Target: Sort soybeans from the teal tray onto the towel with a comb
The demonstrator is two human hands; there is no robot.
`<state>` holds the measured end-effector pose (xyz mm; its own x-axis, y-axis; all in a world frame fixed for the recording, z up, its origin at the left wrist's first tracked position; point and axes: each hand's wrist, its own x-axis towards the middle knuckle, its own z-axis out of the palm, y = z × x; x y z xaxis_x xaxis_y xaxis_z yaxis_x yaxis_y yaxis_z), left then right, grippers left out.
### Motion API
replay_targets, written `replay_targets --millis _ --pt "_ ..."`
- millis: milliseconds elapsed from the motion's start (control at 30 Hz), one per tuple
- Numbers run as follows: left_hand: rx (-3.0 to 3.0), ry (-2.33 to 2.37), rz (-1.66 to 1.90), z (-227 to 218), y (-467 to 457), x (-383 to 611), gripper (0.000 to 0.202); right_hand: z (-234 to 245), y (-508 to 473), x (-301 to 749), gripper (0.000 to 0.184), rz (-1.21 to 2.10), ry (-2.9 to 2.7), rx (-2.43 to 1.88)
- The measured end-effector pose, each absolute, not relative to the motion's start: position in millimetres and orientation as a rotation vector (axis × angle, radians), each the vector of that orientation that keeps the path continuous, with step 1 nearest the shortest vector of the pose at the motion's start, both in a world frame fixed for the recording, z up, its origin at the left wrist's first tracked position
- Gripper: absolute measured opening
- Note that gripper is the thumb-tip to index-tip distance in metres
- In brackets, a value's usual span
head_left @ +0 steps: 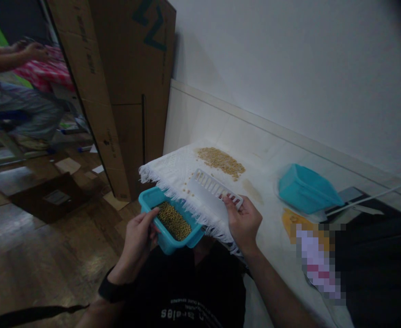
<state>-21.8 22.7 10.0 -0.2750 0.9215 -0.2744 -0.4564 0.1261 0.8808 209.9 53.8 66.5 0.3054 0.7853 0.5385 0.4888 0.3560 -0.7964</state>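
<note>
My left hand (137, 243) grips the near rim of a teal plastic tray (164, 241) holding small tan beans (175, 221), held just under the fringed edge of a white cloth (173, 171). My right hand (243, 223) is closed on a flat white slotted scraper (210, 191) lying on the cloth near that edge. A few loose beans lie beside the scraper. A pile of the same beans (220, 160) sits farther back on the cloth.
A second teal tray (304, 189) stands tilted at the right, by a yellow packet (291, 223) and a dark device. Tall cardboard boxes (125, 86) lean on the wall at left. Another person's arm (12, 57) shows far left.
</note>
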Motion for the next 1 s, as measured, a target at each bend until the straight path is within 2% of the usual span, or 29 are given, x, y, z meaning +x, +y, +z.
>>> replay_targets --millis 400,600,1000 --pt "0.577 1.189 1.492 15.2 25.6 -22.8 0.038 68.7 51.3 195.4 0.029 0.307 -1.387 -1.244" --pt "0.585 1.191 1.465 12.7 24.0 -24.4 0.040 74.6 66.3 202.5 0.033 0.078 -1.351 -1.317" --pt "0.536 1.185 1.427 7.7 23.0 -23.9 0.040 84.6 88.1 191.2 0.028 -0.041 -1.419 -1.319"
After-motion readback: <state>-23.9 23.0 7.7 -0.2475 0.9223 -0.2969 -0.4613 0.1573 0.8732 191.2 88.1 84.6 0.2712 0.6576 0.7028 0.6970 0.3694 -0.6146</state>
